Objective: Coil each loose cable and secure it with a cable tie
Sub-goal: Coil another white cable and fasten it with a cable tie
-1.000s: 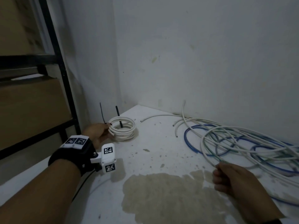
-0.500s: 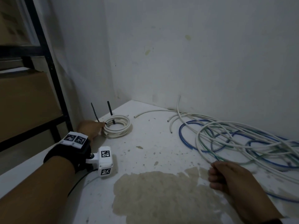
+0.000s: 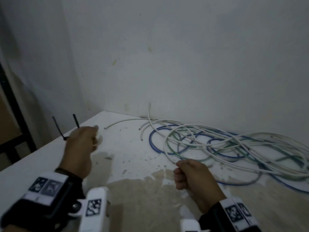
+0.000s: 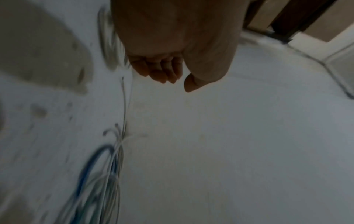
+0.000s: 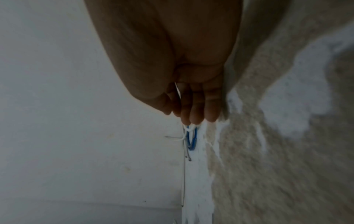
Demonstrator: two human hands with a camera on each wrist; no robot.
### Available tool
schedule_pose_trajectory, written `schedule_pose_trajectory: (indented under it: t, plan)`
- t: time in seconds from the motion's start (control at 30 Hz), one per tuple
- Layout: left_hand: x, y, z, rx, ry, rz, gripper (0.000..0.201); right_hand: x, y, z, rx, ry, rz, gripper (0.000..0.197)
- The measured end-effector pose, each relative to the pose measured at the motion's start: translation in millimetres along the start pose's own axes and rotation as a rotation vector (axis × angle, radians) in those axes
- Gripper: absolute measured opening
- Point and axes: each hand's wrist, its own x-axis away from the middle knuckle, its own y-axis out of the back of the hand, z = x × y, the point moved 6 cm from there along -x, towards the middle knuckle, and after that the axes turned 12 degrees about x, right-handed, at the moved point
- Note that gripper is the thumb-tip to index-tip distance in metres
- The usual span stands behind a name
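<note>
A small coil of white cable (image 3: 100,139) lies at the table's far left corner, mostly hidden behind my left hand (image 3: 93,136); two black cable ties (image 3: 56,129) stick up from it. In the left wrist view the left hand (image 4: 172,78) hangs with loosely curled fingers and holds nothing, the blurred coil (image 4: 108,45) beside it. My right hand (image 3: 180,171) grips a loop of loose white cable (image 3: 167,148); the cable runs between its fingers (image 5: 184,112). A tangle of white, blue and green cables (image 3: 225,143) sprawls to the right.
The white table (image 3: 127,148) sits in a corner, walls close behind and on the left. A large brownish stain (image 3: 142,198) covers its front middle. A dark metal shelf frame (image 3: 15,106) stands past the left edge.
My left hand has come off the tied coil and pulled back toward me, blurred by motion. The right hand keeps its grip on the white cable, and the view has shifted left and down.
</note>
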Motion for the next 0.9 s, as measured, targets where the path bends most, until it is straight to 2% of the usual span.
schedule_pose_trajectory:
  t: [0.07,0.2,0.27,0.33,0.43,0.53,0.7,0.8,0.9]
  plan:
    - [33.2,-41.5,27.4,0.155,0.187,0.092,0.016,7.1,15.1,15.9,0.155,0.077,-0.051,0.019]
    - [80.3,-104.3,84.1,0.237,0.445,0.129,0.018,13.3,66.6,52.7,0.507,0.301,-0.242,0.027]
    - [99.6,-125.4,109.5,0.264,0.561,0.150,0.014,11.5,93.7,60.9,0.740,0.341,-0.307,0.033]
    - [111.1,-135.3,126.4,0.311,0.619,0.143,0.012,6.8,110.3,62.7,0.973,0.322,-0.287,0.041]
    - [119.1,-143.6,134.1,0.360,0.598,0.141,0.014,-4.0,127.4,60.0,1.220,0.278,-0.226,0.038]
    - [117.9,-144.6,136.2,0.372,0.563,0.152,0.014,-19.1,129.2,59.2,1.365,0.223,-0.168,0.021]
    - [114.8,-144.4,141.4,0.318,0.525,0.189,0.015,-45.7,115.1,64.8,1.511,0.219,-0.094,0.045]
    - [112.9,-144.5,142.9,0.324,0.520,0.193,0.013,-61.0,115.8,60.6,1.565,0.134,-0.055,0.051]
    - [111.7,-144.5,144.7,0.340,0.526,0.197,0.012,-67.7,115.7,62.1,1.617,0.115,-0.078,0.029]
